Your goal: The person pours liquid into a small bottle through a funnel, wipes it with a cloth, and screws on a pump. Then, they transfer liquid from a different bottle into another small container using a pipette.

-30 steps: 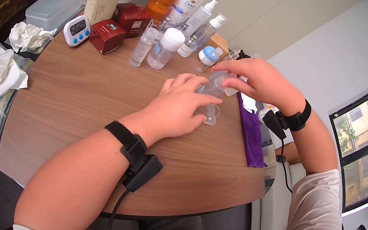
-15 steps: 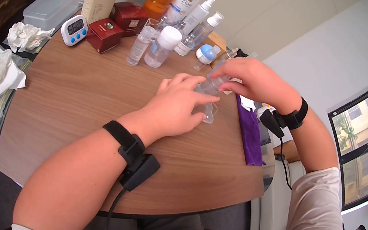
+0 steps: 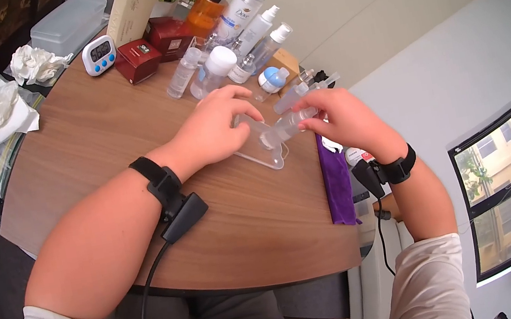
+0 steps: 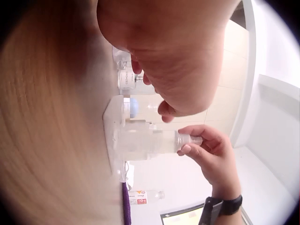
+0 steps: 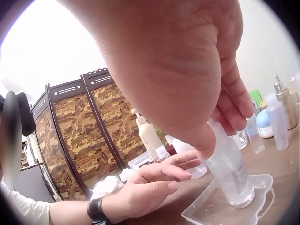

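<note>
A clear, slim bottle (image 3: 288, 126) with a narrow top stands on a flat see-through plastic tray (image 5: 205, 206). My right hand (image 3: 354, 121) pinches this bottle near its top, between thumb and fingers. In the left wrist view, a narrow tip (image 4: 195, 140) shows between the thumb and fingers of that hand. On the bottle's left, my left hand (image 3: 213, 126) is over the tray's edge with loosely bent fingers and nothing in its grasp. Its fingers (image 5: 176, 171) are apart from the bottle in the right wrist view.
Several bottles stand at the back, among them a white-capped one (image 3: 214, 72) and a blue-capped jar (image 3: 272, 79). A white timer (image 3: 99, 56) and red boxes (image 3: 137, 61) sit farther left. Crumpled tissues (image 3: 1, 111) lie at the left edge, a purple cloth (image 3: 338, 186) at the right.
My right hand has closed its fingers round the bottle's top. My left hand has drawn back to the left from the bottle, uncovering more of the tray.
</note>
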`<state>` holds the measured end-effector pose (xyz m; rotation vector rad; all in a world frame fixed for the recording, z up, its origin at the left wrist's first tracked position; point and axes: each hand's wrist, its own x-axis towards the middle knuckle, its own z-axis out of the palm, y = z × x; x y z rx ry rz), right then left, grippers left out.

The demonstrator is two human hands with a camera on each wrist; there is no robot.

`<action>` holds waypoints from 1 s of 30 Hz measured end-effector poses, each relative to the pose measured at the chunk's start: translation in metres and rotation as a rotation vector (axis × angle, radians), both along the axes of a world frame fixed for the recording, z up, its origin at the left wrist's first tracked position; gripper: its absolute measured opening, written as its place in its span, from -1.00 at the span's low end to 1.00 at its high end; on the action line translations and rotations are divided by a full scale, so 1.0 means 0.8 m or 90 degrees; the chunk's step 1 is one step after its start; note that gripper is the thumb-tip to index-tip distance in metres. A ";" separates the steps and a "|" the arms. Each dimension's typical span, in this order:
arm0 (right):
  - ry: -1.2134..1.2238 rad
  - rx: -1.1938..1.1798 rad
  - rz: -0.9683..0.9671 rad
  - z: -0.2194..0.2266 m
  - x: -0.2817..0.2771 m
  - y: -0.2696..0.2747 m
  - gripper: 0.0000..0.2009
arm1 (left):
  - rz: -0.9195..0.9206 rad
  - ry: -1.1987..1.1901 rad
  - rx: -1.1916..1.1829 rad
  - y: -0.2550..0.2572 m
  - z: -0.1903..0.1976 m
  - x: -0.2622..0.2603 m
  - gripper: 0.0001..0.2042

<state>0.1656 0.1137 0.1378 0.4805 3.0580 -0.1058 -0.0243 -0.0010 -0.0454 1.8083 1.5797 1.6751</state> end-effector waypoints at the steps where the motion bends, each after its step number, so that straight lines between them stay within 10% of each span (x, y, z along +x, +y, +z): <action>1: 0.002 -0.014 -0.021 0.003 0.004 -0.002 -0.75 | 0.020 0.000 0.022 -0.002 0.002 0.000 -0.80; 18: 0.122 -0.040 -0.371 0.042 0.185 0.043 -0.82 | 0.016 0.008 -0.008 -0.004 0.004 -0.004 -0.72; 30: 0.156 -0.062 -0.386 0.017 0.208 0.097 -0.82 | 0.027 -0.048 -0.062 -0.012 0.013 -0.001 -0.71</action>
